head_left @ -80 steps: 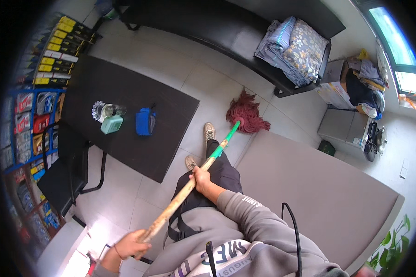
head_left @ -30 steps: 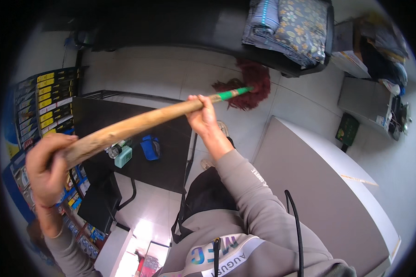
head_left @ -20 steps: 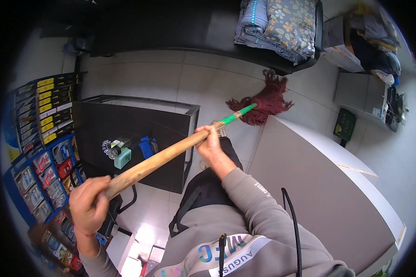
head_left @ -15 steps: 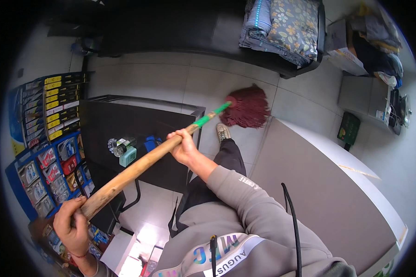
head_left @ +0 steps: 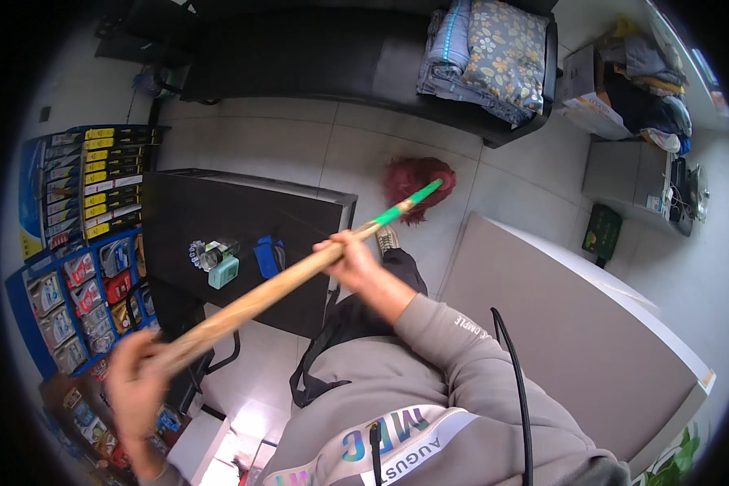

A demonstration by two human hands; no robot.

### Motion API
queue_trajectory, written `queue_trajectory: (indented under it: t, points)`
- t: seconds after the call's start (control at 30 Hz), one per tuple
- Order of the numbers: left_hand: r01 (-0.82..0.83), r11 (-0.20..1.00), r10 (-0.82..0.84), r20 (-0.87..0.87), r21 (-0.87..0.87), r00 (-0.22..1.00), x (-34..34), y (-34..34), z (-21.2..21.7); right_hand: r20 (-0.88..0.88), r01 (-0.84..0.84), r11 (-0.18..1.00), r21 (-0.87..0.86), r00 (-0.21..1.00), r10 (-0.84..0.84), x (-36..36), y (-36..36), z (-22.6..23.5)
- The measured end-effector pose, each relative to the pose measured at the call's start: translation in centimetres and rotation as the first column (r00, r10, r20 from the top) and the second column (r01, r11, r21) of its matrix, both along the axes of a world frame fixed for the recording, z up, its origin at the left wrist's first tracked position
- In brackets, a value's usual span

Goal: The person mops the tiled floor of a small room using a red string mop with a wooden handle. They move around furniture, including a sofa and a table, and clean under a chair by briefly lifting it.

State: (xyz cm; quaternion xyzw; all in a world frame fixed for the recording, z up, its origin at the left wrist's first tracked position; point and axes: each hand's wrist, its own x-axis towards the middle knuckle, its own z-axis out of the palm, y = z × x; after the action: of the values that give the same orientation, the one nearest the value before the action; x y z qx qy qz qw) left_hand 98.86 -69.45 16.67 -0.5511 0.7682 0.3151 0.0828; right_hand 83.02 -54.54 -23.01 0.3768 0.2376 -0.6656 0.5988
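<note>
Both hands are closed around the long wooden mop handle (head_left: 275, 283), the left hand (head_left: 138, 389) at its near end, the right hand (head_left: 350, 257) nearer the red string mop head (head_left: 417, 180), which rests on the pale tiled floor (head_left: 300, 146) beside the black table's (head_left: 219, 219) far corner.

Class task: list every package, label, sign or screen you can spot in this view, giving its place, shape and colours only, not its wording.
Display rack: left wall, blue frame, rows of yellow-and-black and red packets.
Cardboard box: upper right, beside the dark bench, brown and white.
Green packet: floor at right, flat, dark green.
Teal box: on the black table, small.
</note>
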Motion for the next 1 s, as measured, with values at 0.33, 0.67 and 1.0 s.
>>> queue_trajectory:
  t: [0.33,0.67,1.0]
  points:
    - [0.403,0.906,-0.4,-0.05,0.127,0.915,-0.7,9.8,-15.3,-0.108,-0.021,0.802,0.597,0.988,0.107,-5.6,6.6,-15.0]
    - [0.258,0.908,-0.246,-0.08,0.331,0.966,12.2,9.7,-16.6,-0.099,-0.173,0.759,0.628,0.949,0.299,5.1,7.0,-16.3]
    - [0.34,0.916,-0.358,0.051,0.214,0.932,8.2,5.3,-11.7,-0.04,-0.059,0.856,0.513,0.995,0.093,6.5,2.8,-13.2]
